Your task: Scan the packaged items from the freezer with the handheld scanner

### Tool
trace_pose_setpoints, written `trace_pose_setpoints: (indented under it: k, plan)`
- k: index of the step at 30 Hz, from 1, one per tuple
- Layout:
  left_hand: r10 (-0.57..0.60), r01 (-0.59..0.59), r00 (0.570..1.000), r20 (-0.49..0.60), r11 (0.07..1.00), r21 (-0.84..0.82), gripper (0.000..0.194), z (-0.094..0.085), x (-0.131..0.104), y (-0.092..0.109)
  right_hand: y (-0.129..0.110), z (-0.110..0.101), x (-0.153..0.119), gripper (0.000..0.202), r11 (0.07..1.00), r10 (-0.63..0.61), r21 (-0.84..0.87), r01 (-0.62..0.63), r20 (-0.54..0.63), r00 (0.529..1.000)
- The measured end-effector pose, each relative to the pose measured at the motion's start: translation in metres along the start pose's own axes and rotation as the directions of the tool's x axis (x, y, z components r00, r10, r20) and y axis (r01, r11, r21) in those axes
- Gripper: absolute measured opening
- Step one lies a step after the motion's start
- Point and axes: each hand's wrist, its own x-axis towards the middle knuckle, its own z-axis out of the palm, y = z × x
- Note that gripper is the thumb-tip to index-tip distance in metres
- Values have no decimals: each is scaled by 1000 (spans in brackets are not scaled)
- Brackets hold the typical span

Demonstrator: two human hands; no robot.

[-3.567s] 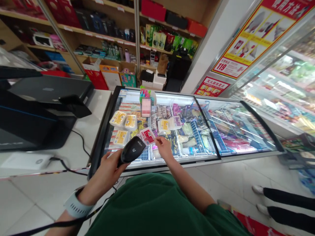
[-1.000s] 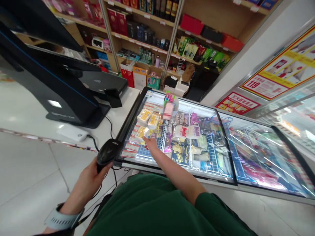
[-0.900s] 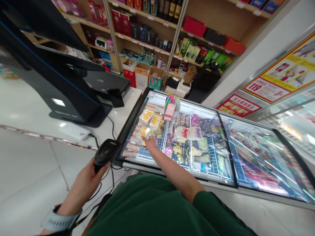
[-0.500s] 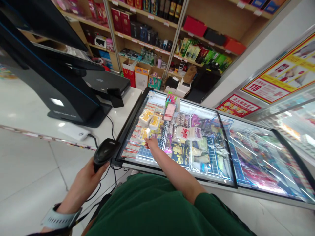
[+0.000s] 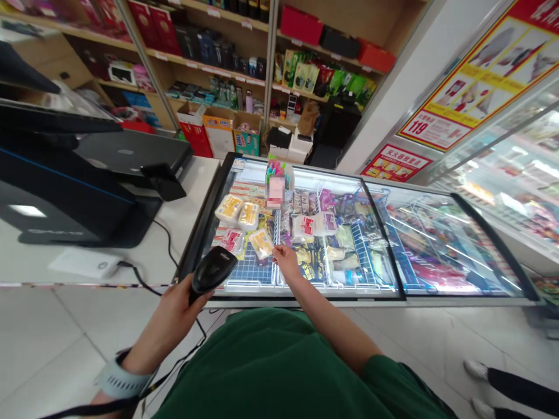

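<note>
My left hand (image 5: 177, 308) is wrapped round a black handheld barcode scanner (image 5: 213, 270), its head over the near left corner of the chest freezer (image 5: 244, 291). My right hand (image 5: 286, 260) pinches the right edge of a clear pack with a yellow label (image 5: 261, 243), tilted above the glass lid. To the left of that pack lies a red-labelled pack (image 5: 231, 240). Two more yellow-labelled packs (image 5: 229, 207) sit farther back. On the right, a white pack with a red label (image 5: 304, 226) lies beside one with a purple label (image 5: 325, 223).
A white counter (image 5: 168, 256) at left bears a black monitor stand (image 5: 87, 203) and a white box-like device (image 5: 82, 263) with a cable. A colourful container (image 5: 276, 183) stands at the freezer's back. Stocked shelves (image 5: 209, 70) rise behind. Another person's legs (image 5: 524, 390) show at lower right.
My right hand has moved the yellow-labelled pack to the right, uncovering the red-labelled pack. The scanner is nearer to the packs. The view has turned right, and another person's legs have appeared.
</note>
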Motion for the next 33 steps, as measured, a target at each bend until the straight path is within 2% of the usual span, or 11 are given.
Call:
trace_pose_setpoints:
  k: [6, 9, 12, 16, 25, 33]
  plan:
    - [171, -183, 981, 96, 974, 135, 33, 24, 26, 32, -3, -39, -14, 18, 990, -143, -14, 143, -76, 987]
    - [245, -259, 963, 108, 955, 145, 34, 36, 34, 41, -1, -51, -21, 18, 977, -214, -32, 212, -97, 972]
    - [285, -305, 946, 154, 944, 128, 35, 46, 38, 46, -2, -59, -26, 18, 976, -219, -33, 217, -117, 969]
    - [284, -315, 934, 214, 941, 127, 33, 54, 41, 52, -3, -67, -31, 17, 973, -229, -59, 223, -127, 965]
    - [289, -328, 926, 241, 934, 141, 29, 56, 43, 65, 2, -76, -34, 20, 964, -261, -89, 250, -139, 955]
    - [263, -301, 935, 239, 944, 137, 31, 56, 41, 67, 5, -74, -32, 17, 976, -209, 35, 214, -121, 971]
